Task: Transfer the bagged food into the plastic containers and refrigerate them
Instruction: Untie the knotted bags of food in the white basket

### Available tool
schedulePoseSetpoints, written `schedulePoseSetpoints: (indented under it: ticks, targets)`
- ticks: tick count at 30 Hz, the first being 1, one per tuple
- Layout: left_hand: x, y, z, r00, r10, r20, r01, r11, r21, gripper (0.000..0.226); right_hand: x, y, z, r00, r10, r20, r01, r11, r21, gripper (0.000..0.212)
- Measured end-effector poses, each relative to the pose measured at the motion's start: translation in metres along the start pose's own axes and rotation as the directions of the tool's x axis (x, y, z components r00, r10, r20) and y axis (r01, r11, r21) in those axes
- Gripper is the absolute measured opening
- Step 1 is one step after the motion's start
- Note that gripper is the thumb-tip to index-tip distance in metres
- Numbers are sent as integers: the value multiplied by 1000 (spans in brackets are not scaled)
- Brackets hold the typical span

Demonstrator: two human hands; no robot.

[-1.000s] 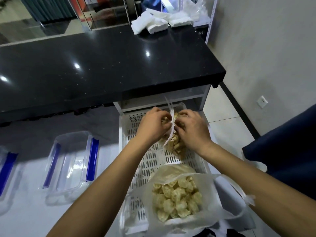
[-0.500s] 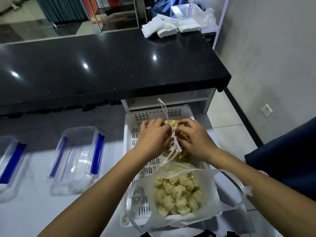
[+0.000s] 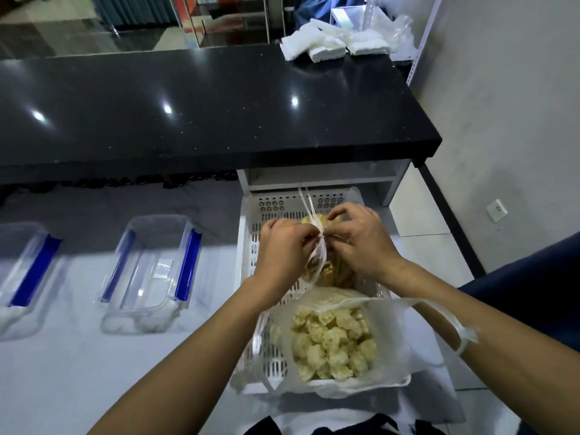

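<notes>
Head view: two hands pinch one knotted bag.

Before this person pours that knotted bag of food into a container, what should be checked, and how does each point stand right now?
1. Knot undone: not ok. The left hand and right hand both pinch the knotted handles of the tied bag.
2. Container open and ready: ok. The clear container sits lidless to the left of the white basket.
3. Container clean: cannot tell.
4. Second bag stable: ok. It lies open in the basket, food inside.
5. Path from basket to container free: ok, nothing lies between them.
</notes>
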State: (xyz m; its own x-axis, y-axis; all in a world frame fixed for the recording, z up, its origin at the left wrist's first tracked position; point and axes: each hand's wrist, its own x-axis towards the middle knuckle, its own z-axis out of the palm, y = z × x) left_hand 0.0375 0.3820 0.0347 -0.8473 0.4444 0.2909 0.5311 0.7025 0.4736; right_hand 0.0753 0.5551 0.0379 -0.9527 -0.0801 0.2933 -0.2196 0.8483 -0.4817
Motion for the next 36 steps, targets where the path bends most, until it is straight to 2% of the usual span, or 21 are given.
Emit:
schedulePoseSetpoints:
  ticks: [2,5,9,12,15,18,21,23,26,28,30,33,36]
  targets:
    - [6,0,-5,999,8,-33,-8,1000,-3,7,4,-1,-4,999,-7,-46,8,1000,20,13]
    - [11,-2,-15,992,-13,-122,6,999,-51,11,6,-4,-17,989,29,-142,-7,988,153,27]
    - [1,-20,-18,963,-165,-212,124,973,-197,18,-3,10,-23,960,157,-232,-96,963,253,10]
    - [-19,-28,-10,946,-288,-150,234,925,-300,15,-24,25,-11,948,290,-128,-239,920,309,11]
    - [-30,-23,-5,950,-310,-39,277,894,-353,12,-35,26,-7,942,335,4,-318,891,325,13]
    - [-26,-21,-15,973,-232,-10,217,926,-310,27,-32,20,-18,958,284,38,-280,903,326,16]
    - [-14,-15,-27,998,-47,48,56,976,-211,39,-23,11,-27,988,139,68,-152,950,274,25]
    - [-3,-7,-29,988,50,144,-41,997,-70,38,-17,8,-24,995,57,84,-66,992,109,26]
    - [11,3,-24,963,118,243,-141,986,83,29,-10,3,-14,996,-1,92,14,990,-144,20]
    - [14,5,-24,967,173,188,-190,979,77,22,-8,1,-11,996,-76,49,83,981,-177,19]
    - [16,4,-29,980,189,61,-191,981,34,17,-5,-1,-18,993,-113,-37,107,986,-130,28]
    - [18,7,-42,980,154,-124,-160,986,-43,15,7,-9,-33,972,-130,-194,122,991,-52,26]
    - [18,13,-53,976,105,-189,-126,987,-102,11,16,-17,-42,962,-115,-247,133,989,60,22]
